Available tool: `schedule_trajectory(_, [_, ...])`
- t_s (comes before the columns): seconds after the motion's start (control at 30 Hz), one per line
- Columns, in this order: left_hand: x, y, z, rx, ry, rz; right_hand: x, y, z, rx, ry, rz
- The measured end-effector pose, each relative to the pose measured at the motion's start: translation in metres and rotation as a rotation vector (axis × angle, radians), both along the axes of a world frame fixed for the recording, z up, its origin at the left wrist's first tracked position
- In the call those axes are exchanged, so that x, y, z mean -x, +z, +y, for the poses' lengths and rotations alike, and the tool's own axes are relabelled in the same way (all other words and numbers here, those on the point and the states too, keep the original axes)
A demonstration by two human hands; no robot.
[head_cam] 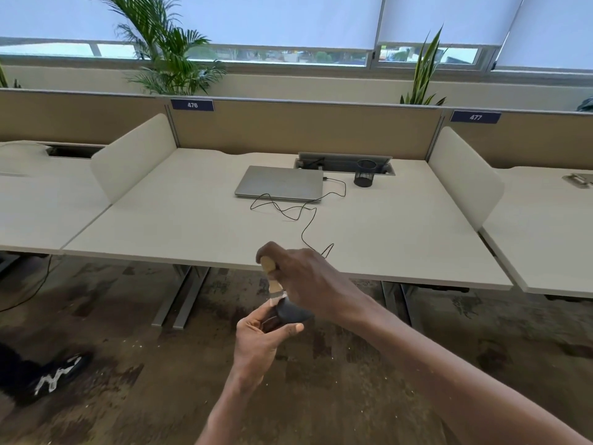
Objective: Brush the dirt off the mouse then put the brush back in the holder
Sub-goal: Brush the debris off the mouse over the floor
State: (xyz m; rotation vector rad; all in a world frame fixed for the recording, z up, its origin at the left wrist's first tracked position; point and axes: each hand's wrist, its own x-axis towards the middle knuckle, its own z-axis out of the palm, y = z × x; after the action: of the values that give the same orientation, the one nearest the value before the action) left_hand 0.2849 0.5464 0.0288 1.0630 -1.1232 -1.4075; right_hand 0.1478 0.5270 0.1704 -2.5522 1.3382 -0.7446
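Note:
My left hand (260, 338) grips a dark mouse (290, 313) in the air, in front of the desk's near edge and above the floor. My right hand (301, 277) is closed on a brush with a pale wooden handle (272, 277), held upright with the bristle end down against the mouse. The bristles are blurred and partly hidden by my fingers. The mouse's thin black cable (305, 226) runs up over the desk to a shut grey laptop (282, 183). A black mesh holder (365, 173) stands empty at the back of the desk, to the right of the laptop.
The white desk (160, 226) has curved side dividers (134, 155) and a tan back panel. An open cable tray (340, 162) sits behind the laptop. Patterned carpet lies below, and a black shoe (54, 374) rests on it at the lower left. Plants stand behind the panel.

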Motion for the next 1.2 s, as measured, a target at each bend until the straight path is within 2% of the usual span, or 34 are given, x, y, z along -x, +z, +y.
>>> schedule_trajectory(0.23, [0.0, 0.008, -0.003, 0.016, 0.002, -0.037, -0.001, 0.008, 0.005, 0.072, 0.101, 0.069])
schedule_trajectory(0.53, [0.001, 0.013, -0.003, 0.012, 0.07, -0.064, 0.011, 0.006, 0.02, 0.003, 0.233, 0.114])
schedule_trajectory(0.7, [-0.001, 0.012, -0.005, -0.013, 0.078, -0.04, 0.034, 0.015, 0.025, -0.01, 0.218, 0.125])
schedule_trajectory(0.8, [-0.002, 0.017, -0.003, -0.03, 0.097, 0.009, 0.048, 0.016, 0.021, 0.059, 0.161, 0.142])
schedule_trajectory(1.0, [-0.001, 0.018, -0.002, -0.047, 0.108, 0.012, 0.048, 0.008, 0.018, 0.01, -0.01, -0.214])
schedule_trajectory(1.2, [0.0, 0.023, -0.001, -0.054, 0.116, 0.044, 0.046, -0.016, 0.021, -0.021, -0.176, -0.347])
